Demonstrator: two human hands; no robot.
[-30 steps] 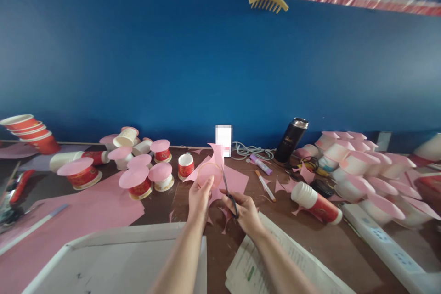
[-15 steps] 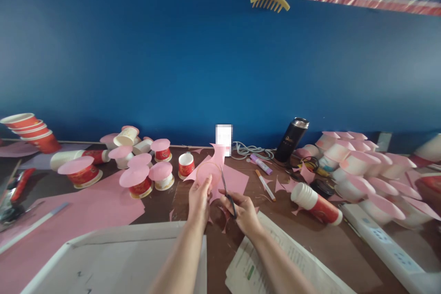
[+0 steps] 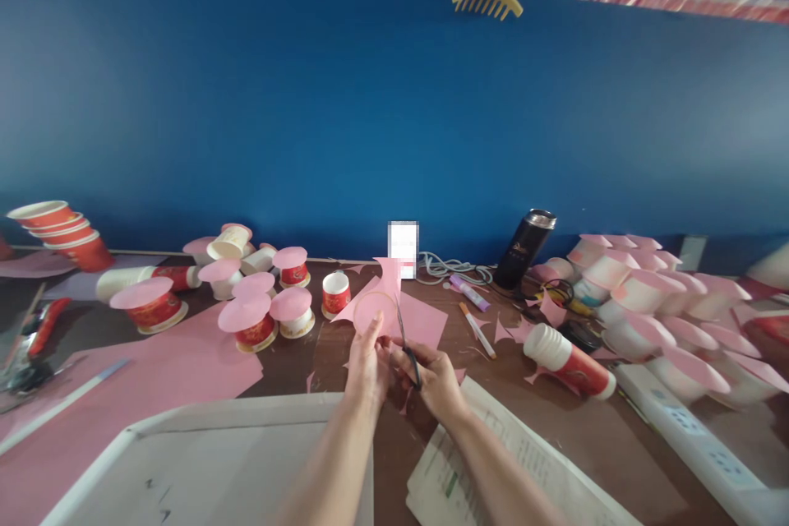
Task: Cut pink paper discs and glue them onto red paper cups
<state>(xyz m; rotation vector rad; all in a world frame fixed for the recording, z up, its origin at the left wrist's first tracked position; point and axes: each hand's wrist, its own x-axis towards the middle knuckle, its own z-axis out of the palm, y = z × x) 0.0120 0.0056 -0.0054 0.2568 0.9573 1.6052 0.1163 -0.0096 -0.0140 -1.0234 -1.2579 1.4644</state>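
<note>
My left hand pinches a piece of pink paper that bears a drawn circle, with the thumb lying on top near the circle's lower edge. In my right hand is a pair of dark-handled scissors, its blades pointing away from me along the circle's right side. Both hands are close together, fingers nearly meeting. Behind the held piece lies another pink sheet on the brown table. A red and white paper cup stands just left of the paper.
Cups topped with pink discs stand at left; more fill the right. A black thermos, a purple glue stick, a marker, stacked cups and a power strip lie to the right. A white box lid is front left.
My left hand has turned slightly and shifted right, its fingers now closer to my right hand. The scissors have moved slightly left, and the view has shifted a little.
</note>
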